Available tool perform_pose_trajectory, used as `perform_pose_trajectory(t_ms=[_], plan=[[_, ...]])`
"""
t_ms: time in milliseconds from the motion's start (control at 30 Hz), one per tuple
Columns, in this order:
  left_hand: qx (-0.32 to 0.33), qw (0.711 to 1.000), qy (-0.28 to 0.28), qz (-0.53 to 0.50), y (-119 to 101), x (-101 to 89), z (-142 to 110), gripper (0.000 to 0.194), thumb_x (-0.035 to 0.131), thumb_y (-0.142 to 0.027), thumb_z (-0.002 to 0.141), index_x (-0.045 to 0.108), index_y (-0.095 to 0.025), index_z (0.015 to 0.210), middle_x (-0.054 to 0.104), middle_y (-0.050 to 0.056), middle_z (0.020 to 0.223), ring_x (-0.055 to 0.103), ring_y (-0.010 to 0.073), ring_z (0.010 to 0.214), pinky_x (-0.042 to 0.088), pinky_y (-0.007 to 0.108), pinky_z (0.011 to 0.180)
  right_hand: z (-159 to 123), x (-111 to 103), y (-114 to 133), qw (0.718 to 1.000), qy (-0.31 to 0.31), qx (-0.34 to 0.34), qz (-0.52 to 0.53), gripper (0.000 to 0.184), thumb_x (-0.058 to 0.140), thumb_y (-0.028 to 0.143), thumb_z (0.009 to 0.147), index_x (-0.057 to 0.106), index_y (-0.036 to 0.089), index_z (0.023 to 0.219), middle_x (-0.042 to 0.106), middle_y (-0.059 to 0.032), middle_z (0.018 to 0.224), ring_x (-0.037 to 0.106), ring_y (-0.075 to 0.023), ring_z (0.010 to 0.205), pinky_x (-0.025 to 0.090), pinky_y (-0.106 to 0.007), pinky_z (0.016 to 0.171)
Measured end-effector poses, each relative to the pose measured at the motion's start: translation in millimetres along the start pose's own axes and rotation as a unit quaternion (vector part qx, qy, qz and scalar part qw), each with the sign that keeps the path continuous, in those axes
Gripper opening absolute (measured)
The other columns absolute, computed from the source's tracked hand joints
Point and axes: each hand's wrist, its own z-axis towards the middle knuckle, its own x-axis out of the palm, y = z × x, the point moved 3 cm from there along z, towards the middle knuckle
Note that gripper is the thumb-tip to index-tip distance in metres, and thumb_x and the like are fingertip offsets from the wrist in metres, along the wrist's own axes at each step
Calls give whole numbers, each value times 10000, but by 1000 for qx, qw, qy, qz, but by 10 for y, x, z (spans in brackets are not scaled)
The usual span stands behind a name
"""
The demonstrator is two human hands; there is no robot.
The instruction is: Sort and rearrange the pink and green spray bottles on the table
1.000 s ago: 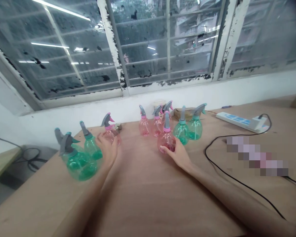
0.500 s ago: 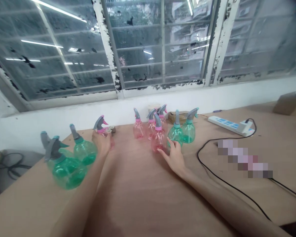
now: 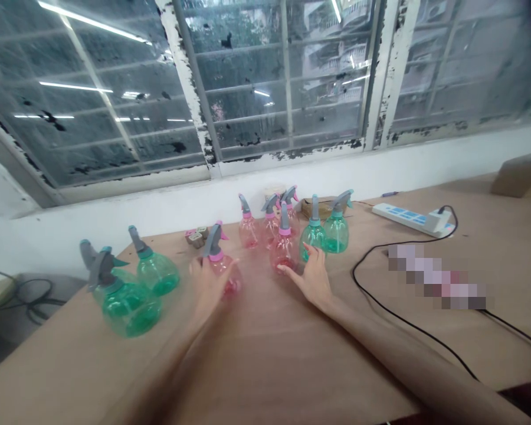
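Note:
A pink spray bottle (image 3: 230,273) with a grey and pink trigger head is in my left hand (image 3: 206,288), whose fingers and thumb curve around its body; the hand is slightly blurred. My right hand (image 3: 315,276) is open, thumb and fingers apart. Its thumb tip lies at the lower front of another pink spray bottle (image 3: 284,251), though I cannot tell if it touches. Behind the right fingers stands a green spray bottle (image 3: 314,232), partly covered, with a second green bottle (image 3: 336,232) beside it. More pink bottles (image 3: 248,229) stand farther back.
Several green spray bottles (image 3: 157,271) cluster at the left of the wooden table (image 3: 265,366). Small grey-brown blocks (image 3: 197,237) lie near the wall. On the right are a white power strip (image 3: 407,218), a black cable (image 3: 356,277), a blurred-out item (image 3: 438,277) and a cardboard box (image 3: 519,176).
My left hand has carried its pink spray bottle rightward and nearer, uncovering the small blocks behind. My right hand has stayed almost in place. The camera view has shifted slightly.

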Motion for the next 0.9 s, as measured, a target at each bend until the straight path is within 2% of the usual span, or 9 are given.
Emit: perform_pose_trajectory(t_ms=[133, 300, 433, 567, 667, 767, 900], plan=[[0, 997, 12, -72, -187, -24, -224, 459, 522, -589, 788, 586, -185, 996, 554, 125, 1003, 524, 345, 1051, 415, 519, 927, 43, 6, 75, 1000, -3, -17, 5, 953, 586, 729, 701, 349, 79, 1355, 483, -225, 1271, 441, -349, 1202, 390, -520, 988], [-14, 982, 20, -186, -293, -119, -169, 353, 587, -466, 747, 578, -213, 992, 564, 88, 1029, 553, 299, 1065, 425, 454, 954, 124, 100, 207, 1000, -7, -5, 2, 980, 608, 715, 690, 315, 93, 1388, 490, -220, 1330, 446, -370, 1219, 373, -529, 994], [-21, 957, 67, -281, -383, -201, -20, 534, 647, -446, 699, 516, -207, 1158, 607, 68, 1044, 601, 265, 997, 456, 425, 926, 174, 205, 254, 1000, -4, 11, -6, 872, 647, 604, 735, 350, 79, 1364, 522, -207, 1308, 457, -358, 1211, 384, -511, 985], [-14, 939, 120, -321, -460, -258, 103, 660, 686, -446, 665, 476, -204, 1243, 621, 60, 1082, 610, 241, 976, 473, 403, 904, 192, 244, 190, 1000, -9, 0, -1, 757, 643, 506, 778, 379, 66, 1334, 533, -208, 1275, 471, -335, 1205, 398, -480, 984], [-6, 933, 133, -335, -441, -220, 161, 606, 682, -453, 652, 514, -199, 1176, 631, 58, 1053, 617, 240, 967, 489, 392, 871, 185, 225, 125, 1000, -20, -12, 7, 721, 616, 487, 804, 367, 73, 1338, 510, -213, 1286, 463, -325, 1218, 404, -477, 988], [-24, 926, 136, -352, -382, -121, 177, 482, 655, -441, 653, 541, -202, 1056, 646, 31, 927, 635, 228, 883, 509, 386, 813, 152, 174, 142, 999, -33, -43, -1, 691, 587, 477, 828, 348, 87, 1346, 452, -219, 1332, 398, -325, 1275, 385, -505, 1015], [-40, 942, 102, -318, -382, -70, 145, 262, 613, -351, 655, 565, -210, 871, 628, 5, 800, 622, 211, 820, 504, 376, 807, 34, 56, 307, 995, -40, -92, -19, 606, 563, 421, 860, 355, 100, 1329, 405, -223, 1349, 329, -327, 1326, 365, -539, 1038]])
